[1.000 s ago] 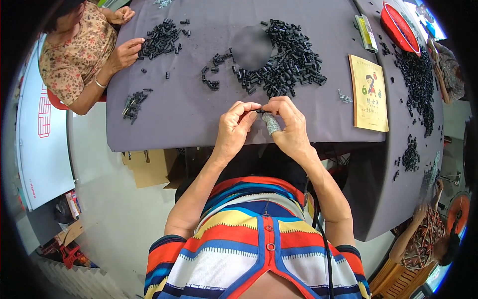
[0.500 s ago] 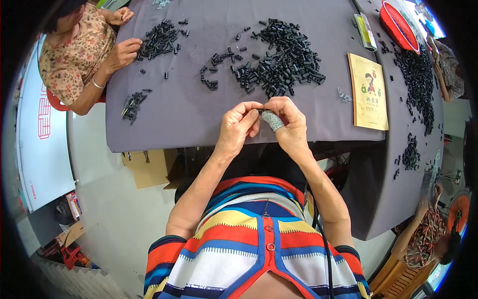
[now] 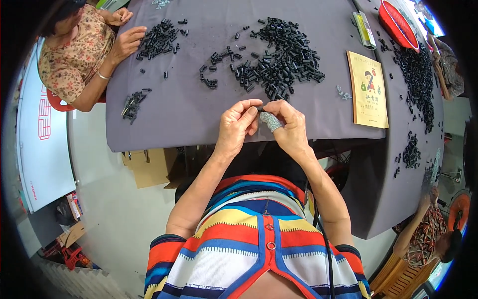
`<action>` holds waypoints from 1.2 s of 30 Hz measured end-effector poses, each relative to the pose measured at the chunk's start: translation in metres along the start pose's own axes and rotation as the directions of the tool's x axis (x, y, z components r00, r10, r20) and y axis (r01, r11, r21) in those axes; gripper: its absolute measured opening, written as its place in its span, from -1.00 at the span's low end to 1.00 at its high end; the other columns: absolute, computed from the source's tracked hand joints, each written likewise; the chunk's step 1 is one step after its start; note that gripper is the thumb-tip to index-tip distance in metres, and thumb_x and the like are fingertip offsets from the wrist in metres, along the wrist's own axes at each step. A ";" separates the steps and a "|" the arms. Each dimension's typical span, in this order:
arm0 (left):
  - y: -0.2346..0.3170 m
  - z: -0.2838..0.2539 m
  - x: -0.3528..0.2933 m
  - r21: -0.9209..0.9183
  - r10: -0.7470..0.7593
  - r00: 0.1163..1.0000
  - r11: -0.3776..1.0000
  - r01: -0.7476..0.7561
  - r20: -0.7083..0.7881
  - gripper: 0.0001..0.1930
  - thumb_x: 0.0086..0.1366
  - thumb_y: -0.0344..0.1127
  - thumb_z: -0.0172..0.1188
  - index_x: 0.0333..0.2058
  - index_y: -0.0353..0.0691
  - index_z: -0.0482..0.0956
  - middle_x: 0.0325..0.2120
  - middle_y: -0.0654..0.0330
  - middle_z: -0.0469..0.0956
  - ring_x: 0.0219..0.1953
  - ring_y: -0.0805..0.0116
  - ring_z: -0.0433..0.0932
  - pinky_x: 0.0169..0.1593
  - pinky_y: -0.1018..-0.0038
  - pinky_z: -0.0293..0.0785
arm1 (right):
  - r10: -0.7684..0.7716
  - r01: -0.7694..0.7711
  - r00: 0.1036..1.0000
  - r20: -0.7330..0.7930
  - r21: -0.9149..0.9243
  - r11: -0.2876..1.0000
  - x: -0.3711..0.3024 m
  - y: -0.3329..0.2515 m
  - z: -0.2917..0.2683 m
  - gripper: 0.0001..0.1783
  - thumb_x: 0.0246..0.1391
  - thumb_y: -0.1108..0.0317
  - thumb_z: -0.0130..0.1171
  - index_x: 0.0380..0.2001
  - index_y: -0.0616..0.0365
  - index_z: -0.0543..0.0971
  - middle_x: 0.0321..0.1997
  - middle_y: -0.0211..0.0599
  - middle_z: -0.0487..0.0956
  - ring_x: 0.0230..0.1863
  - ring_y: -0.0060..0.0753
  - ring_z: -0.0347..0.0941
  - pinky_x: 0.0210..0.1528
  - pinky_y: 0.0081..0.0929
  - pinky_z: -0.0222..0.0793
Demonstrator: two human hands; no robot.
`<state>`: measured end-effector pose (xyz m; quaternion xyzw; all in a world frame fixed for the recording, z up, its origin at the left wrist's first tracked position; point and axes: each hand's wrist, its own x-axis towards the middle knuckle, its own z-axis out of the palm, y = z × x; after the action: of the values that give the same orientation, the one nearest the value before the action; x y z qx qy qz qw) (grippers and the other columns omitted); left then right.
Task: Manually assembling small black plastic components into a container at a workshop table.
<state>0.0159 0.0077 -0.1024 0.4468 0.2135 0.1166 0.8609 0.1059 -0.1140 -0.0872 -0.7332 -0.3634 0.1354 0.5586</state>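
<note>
grey cloth-draped surface [image 3: 169,119] up top, strewn with small black plastic pieces: big loose heap [image 3: 279,62] in the middle, smaller scatter [image 3: 159,37] far left by a co-worker's hand [image 3: 127,42], another dark spread [image 3: 418,74] along the right edge. yellow booklet [image 3: 367,89] lying flat to the right of the heap, red basin [image 3: 398,22] at the far corner.

down at the near edge, both hands meeting. left hand [image 3: 236,132] curled, thumb and forefinger pinched on a tiny black piece [image 3: 260,106]. right hand [image 3: 291,127] closing in from the other side, fingertips touching the same piece, one finger sheathed in a grey knit finger cot [image 3: 271,121]. so both grips clenched on it, neither released. piece almost wholly hidden between the fingertips, just a dark speck showing, held above the cloth edge, near the heap but clear of it.

to do this well, by the look of it: keep the pinch light and right at the tips, line the parts up square before pressing, use the covered finger for the push, elbows tucked. exact shape of the piece too small to tell.
</note>
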 end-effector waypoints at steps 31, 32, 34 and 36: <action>0.010 -0.006 0.003 -0.031 -0.150 0.987 0.988 0.151 0.050 -0.84 0.30 -0.32 0.04 -0.26 -0.28 0.49 -0.57 0.24 0.47 -0.67 0.63 0.26 -0.60 0.69 0.15 | -0.012 0.034 0.994 -0.105 0.207 0.978 -0.003 0.020 0.019 -0.71 -0.28 0.82 0.02 -0.48 0.23 0.52 -0.49 -0.27 0.57 -0.43 -0.42 0.53 -0.36 -0.55 0.42; 0.011 -0.007 0.003 -0.029 -0.152 0.987 0.988 0.154 0.050 -0.84 0.30 -0.32 0.04 -0.26 -0.28 0.49 -0.57 0.24 0.47 -0.67 0.63 0.26 -0.60 0.69 0.15 | 0.003 0.020 0.995 -0.096 0.234 0.972 -0.004 0.019 0.019 -0.71 -0.28 0.82 0.02 -0.48 0.23 0.52 -0.50 -0.28 0.57 -0.43 -0.44 0.53 -0.36 -0.56 0.42; 0.014 -0.007 0.004 0.013 -0.161 0.985 0.987 0.161 0.056 -0.84 0.30 -0.31 0.04 -0.26 -0.27 0.49 -0.56 0.25 0.48 -0.67 0.62 0.28 -0.61 0.69 0.16 | 0.010 0.012 0.996 -0.091 0.230 0.973 -0.003 0.018 0.018 -0.73 -0.26 0.81 0.03 -0.48 0.23 0.52 -0.50 -0.29 0.57 -0.43 -0.47 0.52 -0.36 -0.57 0.41; 0.016 -0.006 0.007 0.027 -0.166 0.984 0.986 0.165 0.057 -0.84 0.30 -0.32 0.04 -0.28 -0.28 0.50 -0.58 0.25 0.47 -0.69 0.63 0.28 -0.62 0.69 0.17 | 0.014 0.006 0.996 -0.088 0.227 0.974 -0.001 0.019 0.017 -0.74 -0.25 0.80 0.04 -0.48 0.23 0.53 -0.51 -0.31 0.57 -0.43 -0.50 0.51 -0.37 -0.59 0.41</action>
<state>0.0193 0.0239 -0.0941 0.4403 0.2255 0.0290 0.8686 0.1015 -0.1046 -0.1104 -0.6704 -0.3189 0.1445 0.6542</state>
